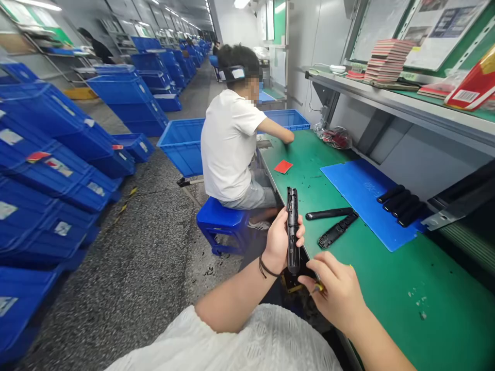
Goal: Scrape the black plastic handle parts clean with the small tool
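Note:
My left hand point(277, 241) is wrapped round a long black plastic shell point(293, 234), holding it nearly upright at the bench edge with its hollow, ribbed inside facing me. Just below and right of the shell's lower end, my right hand point(340, 291) is closed on a small yellow tool point(318, 287). Most of that tool is hidden by the fingers, and its tip cannot be made out. On the bench beyond lie a smooth black shell point(328, 213) and another black shell point(337, 231) showing its inside.
Several black pieces point(402, 203) rest on a blue sheet point(359, 198) over the green bench point(436, 278). A red card point(283, 166) lies farther along. A co-worker point(235, 134) sits ahead on a blue stool point(220, 219). Blue crates point(58, 154) stand left; a shelf point(398, 105) overhangs right.

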A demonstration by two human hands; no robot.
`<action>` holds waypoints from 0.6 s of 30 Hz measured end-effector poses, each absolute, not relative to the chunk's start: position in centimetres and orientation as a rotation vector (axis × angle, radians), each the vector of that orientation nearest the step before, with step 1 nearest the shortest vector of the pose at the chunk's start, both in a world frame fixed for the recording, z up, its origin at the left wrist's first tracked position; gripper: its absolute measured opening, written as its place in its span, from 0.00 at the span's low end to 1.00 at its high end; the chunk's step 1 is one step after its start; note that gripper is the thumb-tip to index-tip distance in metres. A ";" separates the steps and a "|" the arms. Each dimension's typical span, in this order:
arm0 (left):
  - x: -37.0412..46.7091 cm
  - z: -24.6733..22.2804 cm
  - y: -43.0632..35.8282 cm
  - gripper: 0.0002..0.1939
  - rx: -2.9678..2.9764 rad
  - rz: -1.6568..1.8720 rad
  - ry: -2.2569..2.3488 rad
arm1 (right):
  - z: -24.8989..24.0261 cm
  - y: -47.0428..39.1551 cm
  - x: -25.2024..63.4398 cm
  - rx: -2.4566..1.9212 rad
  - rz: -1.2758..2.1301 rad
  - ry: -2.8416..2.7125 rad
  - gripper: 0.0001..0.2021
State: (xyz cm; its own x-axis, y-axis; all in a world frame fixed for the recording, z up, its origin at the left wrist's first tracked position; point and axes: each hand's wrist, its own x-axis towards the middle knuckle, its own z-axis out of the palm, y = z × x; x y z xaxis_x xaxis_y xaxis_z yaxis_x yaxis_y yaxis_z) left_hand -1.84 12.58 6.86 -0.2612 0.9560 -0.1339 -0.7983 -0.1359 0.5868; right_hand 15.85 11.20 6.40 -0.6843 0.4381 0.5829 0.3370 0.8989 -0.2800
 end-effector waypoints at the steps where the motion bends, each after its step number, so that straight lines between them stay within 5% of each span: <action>1: -1.5 6.9 12.5 0.08 0.327 1.750 0.680 | 6.2 11.0 15.6 -0.478 0.187 -2.374 0.01; 8: -0.3 7.1 12.1 0.11 0.390 1.752 0.695 | 6.3 10.0 15.3 -0.284 -0.042 -2.448 0.06; 14: -1.6 6.8 12.0 0.16 0.474 1.632 0.543 | 7.3 10.7 16.1 -0.394 0.278 -2.397 0.07; 18: -1.9 6.5 11.5 0.21 0.503 1.622 0.586 | 7.8 11.8 17.1 -0.704 0.350 -2.432 0.17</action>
State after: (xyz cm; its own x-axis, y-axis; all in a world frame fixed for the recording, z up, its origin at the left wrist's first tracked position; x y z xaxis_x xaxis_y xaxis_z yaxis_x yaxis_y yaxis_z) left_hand -1.94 11.53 6.50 -0.1279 0.9918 -0.0081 -0.7683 -0.0939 0.6332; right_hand 17.13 11.78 7.78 -0.6941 0.5561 0.4572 0.4045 0.8266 -0.3913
